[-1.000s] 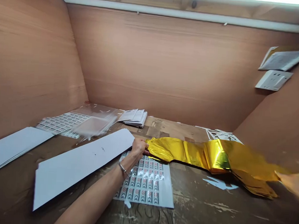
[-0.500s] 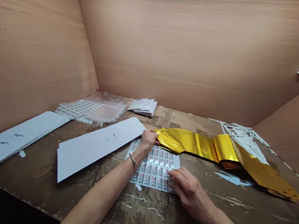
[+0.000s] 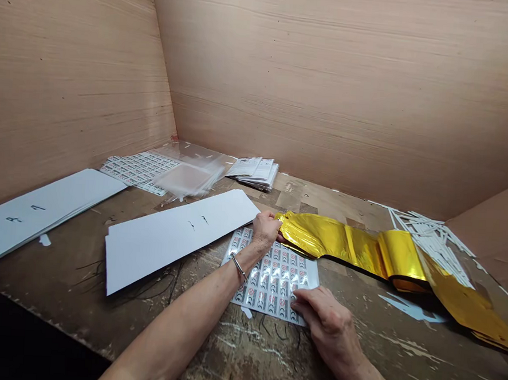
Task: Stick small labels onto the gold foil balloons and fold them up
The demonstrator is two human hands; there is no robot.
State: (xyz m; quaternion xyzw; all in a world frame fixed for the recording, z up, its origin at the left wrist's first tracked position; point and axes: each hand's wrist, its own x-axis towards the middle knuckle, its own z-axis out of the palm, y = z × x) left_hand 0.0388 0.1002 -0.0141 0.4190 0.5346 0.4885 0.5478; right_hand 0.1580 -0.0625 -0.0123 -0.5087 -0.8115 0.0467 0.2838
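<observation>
1. Right hand (image 3: pixel 327 326) has come down from the foil: fingers spread, pressing the lower edge of the glossy printed label sheet (image 3: pixel 270 277) on the scarred brown desk (image 3: pixel 398 359).
2. Left hand (image 3: pixel 266 231) pinches the end of the crinkled gold foil strip (image 3: pixel 332 240), just above that sheet, beside a long white card (image 3: pixel 177 242).

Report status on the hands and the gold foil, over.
Left hand gripping the end of the gold foil. Right hand resting on the lower edge of the sticker sheet. White card sheets lying beside the left hand.
</observation>
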